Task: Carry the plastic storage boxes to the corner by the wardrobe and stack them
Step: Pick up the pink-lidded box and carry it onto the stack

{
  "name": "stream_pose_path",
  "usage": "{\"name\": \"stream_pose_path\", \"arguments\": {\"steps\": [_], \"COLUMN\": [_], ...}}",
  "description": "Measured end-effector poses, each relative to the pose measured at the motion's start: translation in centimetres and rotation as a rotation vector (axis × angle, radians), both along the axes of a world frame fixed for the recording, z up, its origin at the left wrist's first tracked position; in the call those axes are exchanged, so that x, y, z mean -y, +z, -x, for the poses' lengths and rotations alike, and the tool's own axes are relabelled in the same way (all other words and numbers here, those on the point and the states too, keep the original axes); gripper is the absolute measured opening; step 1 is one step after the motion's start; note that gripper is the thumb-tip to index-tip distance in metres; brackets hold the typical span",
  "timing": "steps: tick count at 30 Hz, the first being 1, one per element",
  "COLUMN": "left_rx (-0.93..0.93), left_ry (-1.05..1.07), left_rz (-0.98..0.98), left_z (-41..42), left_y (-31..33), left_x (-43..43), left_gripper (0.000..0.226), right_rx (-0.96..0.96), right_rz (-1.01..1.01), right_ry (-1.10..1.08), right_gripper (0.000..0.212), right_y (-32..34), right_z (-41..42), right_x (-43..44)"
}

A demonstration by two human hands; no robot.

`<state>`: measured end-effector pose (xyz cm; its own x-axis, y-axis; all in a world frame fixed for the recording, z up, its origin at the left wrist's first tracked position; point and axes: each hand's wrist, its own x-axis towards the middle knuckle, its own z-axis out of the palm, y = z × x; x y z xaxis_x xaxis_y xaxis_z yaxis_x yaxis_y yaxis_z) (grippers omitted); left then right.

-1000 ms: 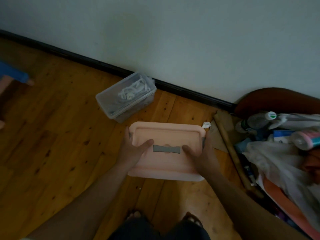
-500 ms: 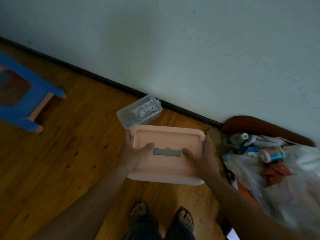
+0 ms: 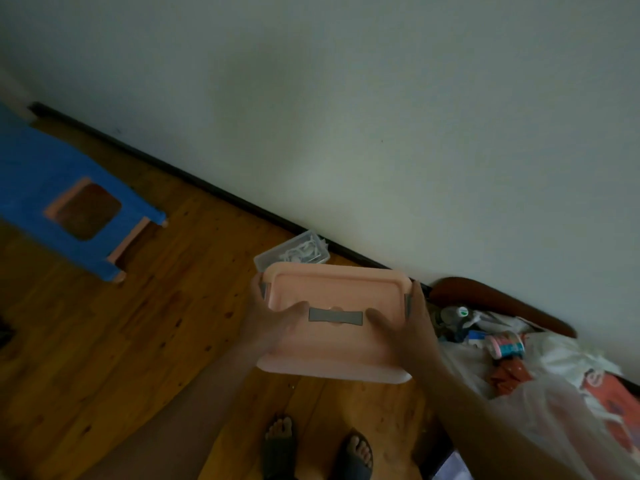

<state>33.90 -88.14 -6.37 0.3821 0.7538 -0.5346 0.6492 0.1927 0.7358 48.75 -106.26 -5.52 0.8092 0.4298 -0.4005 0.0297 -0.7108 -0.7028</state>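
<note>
Well left of the clear box, a blue stool. Just in front of the clear box and held up, left hand clasping one end of the pink box, right hand the other, thumbs on the lid. Probably light, stiff, smooth; best gripped at both ends, kept level.

No readable text, brand or number; print on pink-teal bottle too blurred.
</note>
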Motion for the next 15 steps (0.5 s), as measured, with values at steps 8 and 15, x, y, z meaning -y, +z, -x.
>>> {"name": "stream_pose_path", "arguments": {"steps": [8, 15], "left_rx": [-0.044, 0.062], "left_ry": [-0.031, -0.066], "left_rz": [-0.029, -0.039], "left_z": [0.8, 2.7], "left_y": [8.5, 15.1], "left_x": [-0.9, -2.9], "left_gripper": [0.104, 0.107], "right_rx": [0.051, 0.097], "right_rz": [0.031, 0.014], "right_ry": [0.043, 0.096], "right_gripper": [0.104, 0.105], "right_y": [7.2, 13.1], "right_z": [0.0, 0.7], "right_x": [-1.4, -3.9]}}
